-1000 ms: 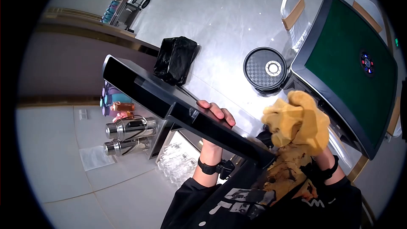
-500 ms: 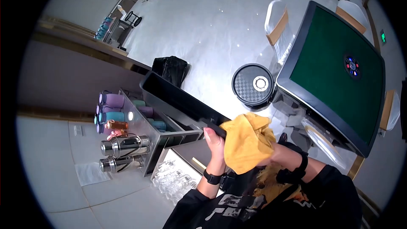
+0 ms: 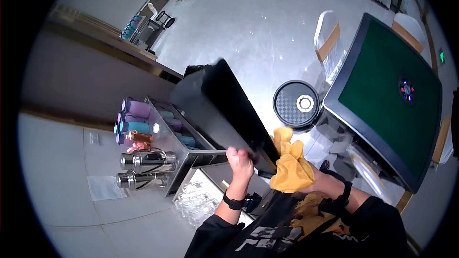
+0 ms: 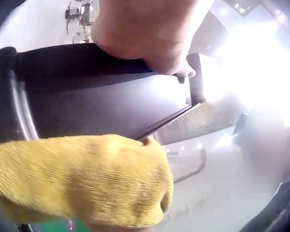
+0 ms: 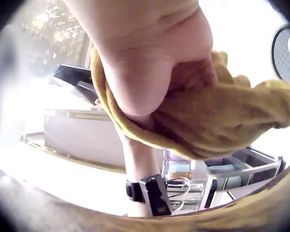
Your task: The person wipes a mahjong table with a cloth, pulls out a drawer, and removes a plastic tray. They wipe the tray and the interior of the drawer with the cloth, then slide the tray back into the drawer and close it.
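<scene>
A long black bin (image 3: 217, 105) is tilted in front of me, its dark inside facing right in the head view. My left hand (image 3: 240, 163) grips the near end of its rim, fingers curled. In the left wrist view the thumb side of that left hand (image 4: 145, 34) lies over the bin's edge. My right hand (image 5: 145, 72) holds a bunched yellow cloth (image 3: 292, 166), which covers most of the fingers. This cloth overlaps the bin's near right edge in the head view, close beside the left hand.
Left of the bin stands a metal cart (image 3: 167, 129) with purple and teal jugs (image 3: 136, 110) and steel thermoses (image 3: 148, 161). Clear glasses (image 3: 196, 200) sit below. A round black bin (image 3: 296, 105) and a green-topped table (image 3: 392, 76) stand right; a black bag (image 3: 193, 70) lies behind.
The black bin has swung round and tipped, its opening now facing right. My right hand has brought the yellow cloth leftward to the bin, and the left hand has shifted to its near end.
</scene>
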`<move>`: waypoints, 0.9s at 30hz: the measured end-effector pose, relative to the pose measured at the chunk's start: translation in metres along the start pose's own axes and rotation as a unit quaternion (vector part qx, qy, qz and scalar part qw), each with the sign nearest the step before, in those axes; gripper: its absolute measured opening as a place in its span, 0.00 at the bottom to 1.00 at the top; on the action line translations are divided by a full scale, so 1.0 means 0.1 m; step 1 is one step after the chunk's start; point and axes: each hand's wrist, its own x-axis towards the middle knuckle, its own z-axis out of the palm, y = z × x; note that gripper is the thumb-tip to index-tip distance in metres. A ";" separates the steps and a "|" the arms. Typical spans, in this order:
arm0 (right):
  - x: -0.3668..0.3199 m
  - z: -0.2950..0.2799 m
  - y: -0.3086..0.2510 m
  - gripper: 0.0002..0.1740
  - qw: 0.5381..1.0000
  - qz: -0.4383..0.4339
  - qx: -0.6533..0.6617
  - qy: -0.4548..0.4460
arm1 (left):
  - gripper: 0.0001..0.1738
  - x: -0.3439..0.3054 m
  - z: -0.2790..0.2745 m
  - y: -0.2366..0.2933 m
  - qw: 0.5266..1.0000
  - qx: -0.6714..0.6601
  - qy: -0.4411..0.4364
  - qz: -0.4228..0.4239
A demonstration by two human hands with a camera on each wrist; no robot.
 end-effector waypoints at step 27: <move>-0.07 -0.80 -0.17 0.23 0.924 0.088 -0.173 0.331 | 0.33 0.23 0.56 0.06 0.868 0.339 -0.362 -0.039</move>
